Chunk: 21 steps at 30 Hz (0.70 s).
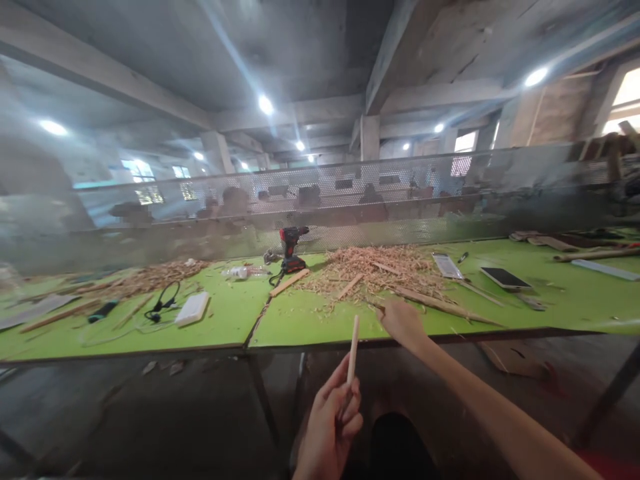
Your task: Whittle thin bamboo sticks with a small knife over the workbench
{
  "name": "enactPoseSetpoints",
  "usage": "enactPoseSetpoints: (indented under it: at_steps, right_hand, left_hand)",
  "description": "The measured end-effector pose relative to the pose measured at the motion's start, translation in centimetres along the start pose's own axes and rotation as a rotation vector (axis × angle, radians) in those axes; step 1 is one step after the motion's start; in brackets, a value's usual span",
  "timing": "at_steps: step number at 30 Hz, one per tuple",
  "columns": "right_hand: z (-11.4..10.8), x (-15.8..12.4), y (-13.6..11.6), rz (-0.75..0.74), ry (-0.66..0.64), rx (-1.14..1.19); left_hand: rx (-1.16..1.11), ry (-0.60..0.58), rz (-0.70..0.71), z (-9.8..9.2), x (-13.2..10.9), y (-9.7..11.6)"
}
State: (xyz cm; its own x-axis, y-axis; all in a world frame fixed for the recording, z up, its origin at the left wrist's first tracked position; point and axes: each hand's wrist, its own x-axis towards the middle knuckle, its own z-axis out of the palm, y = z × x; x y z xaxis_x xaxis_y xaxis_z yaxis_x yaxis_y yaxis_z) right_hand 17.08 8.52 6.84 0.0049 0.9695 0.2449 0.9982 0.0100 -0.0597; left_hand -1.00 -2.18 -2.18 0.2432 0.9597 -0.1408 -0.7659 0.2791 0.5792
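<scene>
My left hand (330, 420) is low in front of me, fingers closed round a thin pale wooden stick (353, 348) that points upward. My right hand (400, 321) reaches out over the near edge of the green table (310, 320). Its fingers rest at the near fringe of a pile of wood shavings (380, 270), touching a long thin wooden piece (440, 303); whether they grip it is hidden.
A red and black cordless drill (291, 248) stands behind the shavings. A phone (505, 277), a pen (463, 257) and wooden strips lie to the right. A white box (192, 308), black cable (163, 301) and a second shavings heap (150, 275) lie left. A perforated metal screen (350, 200) backs the table.
</scene>
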Motion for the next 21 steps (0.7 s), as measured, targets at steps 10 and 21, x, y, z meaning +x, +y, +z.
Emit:
enactPoseSetpoints:
  at_steps: [10,21]
  right_hand:
    - [2.7,-5.6,-4.0,-0.173,-0.140,-0.006]
    - [0.1,2.4,0.6,0.109,-0.025,-0.044]
  left_hand:
    - [0.065,0.021,0.082,0.6,0.3,0.0]
    - [0.073,0.015,0.039,0.9,-1.3,0.2]
